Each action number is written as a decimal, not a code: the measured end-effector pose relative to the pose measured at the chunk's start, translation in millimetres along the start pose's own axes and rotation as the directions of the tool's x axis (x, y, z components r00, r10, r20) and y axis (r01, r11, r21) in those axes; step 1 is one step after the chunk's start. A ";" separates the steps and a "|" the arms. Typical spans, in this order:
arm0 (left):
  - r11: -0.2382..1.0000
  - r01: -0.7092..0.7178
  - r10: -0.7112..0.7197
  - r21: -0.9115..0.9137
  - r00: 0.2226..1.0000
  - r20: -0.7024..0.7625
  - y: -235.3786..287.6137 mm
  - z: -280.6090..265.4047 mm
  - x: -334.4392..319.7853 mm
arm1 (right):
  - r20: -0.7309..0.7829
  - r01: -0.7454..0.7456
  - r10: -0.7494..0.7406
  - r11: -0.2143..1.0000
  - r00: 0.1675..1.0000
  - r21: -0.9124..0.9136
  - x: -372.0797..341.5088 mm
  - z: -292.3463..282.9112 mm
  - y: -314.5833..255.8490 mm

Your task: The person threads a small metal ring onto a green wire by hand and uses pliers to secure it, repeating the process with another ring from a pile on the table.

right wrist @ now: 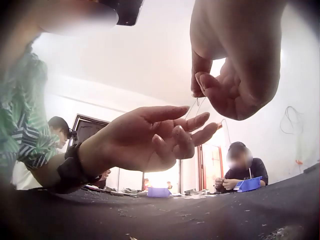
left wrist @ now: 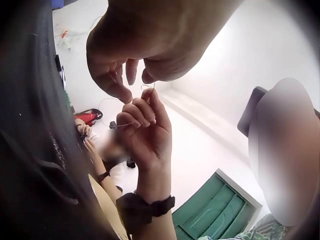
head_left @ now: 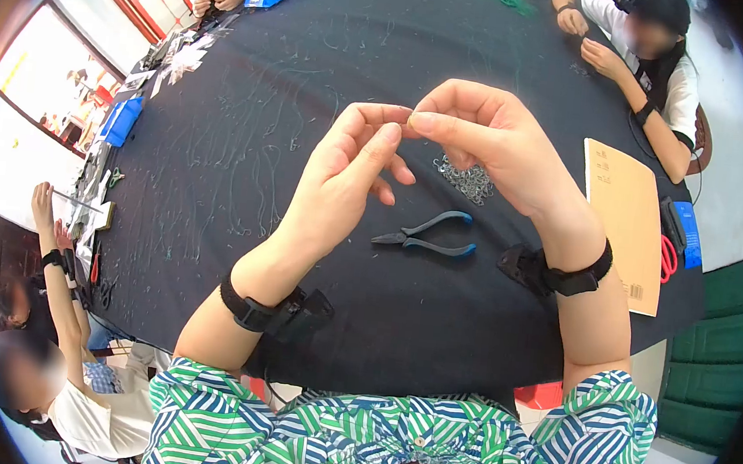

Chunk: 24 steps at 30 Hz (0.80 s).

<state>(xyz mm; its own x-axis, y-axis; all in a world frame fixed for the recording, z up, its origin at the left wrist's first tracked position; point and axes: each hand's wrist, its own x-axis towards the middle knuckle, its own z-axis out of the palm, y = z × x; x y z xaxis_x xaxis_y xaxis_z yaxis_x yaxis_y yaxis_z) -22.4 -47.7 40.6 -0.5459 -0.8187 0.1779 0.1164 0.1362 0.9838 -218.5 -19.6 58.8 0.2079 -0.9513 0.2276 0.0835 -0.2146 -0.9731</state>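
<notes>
Both hands are raised over the black table, fingertips together. My right hand [head_left: 498, 146] pinches a thin greenish line between thumb and index finger. A small metal piece [right wrist: 198, 101] shows just under that pinch in the right wrist view. My left hand [head_left: 351, 164] has its fingers extended and spread, the index fingertip right at the right hand's pinch. The thin line [right wrist: 227, 131] passes by the left fingertips and curves away in a loose loop. Below the hands lie pliers [head_left: 424, 237] with blue-tipped handles, jaws pointing left, and a pile of small metal pieces [head_left: 467, 181].
Lengths of line [head_left: 247, 186] lie scattered over the black tablecloth [head_left: 363, 328]. On the right are a tan notebook [head_left: 624, 228] and red-handled scissors [head_left: 669, 260]. Blue bins [head_left: 121, 121] stand at the far left edge. Several people sit around the table.
</notes>
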 end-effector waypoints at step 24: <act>0.980 0.182 -0.192 -0.075 0.970 -0.148 0.7 0.5 -41.7 | -0.159 0.113 -0.037 0.859 0.987 0.500 0.3 13.1 7.1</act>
<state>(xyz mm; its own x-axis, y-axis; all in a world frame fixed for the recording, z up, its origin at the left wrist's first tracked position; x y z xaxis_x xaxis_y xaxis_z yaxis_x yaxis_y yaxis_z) 0.0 -13.2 33.9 -0.4289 -0.9032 -0.0189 0.0771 -0.0574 0.9954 -205.0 -18.5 52.4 0.0466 -0.9659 0.2548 0.5823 -0.1810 -0.7926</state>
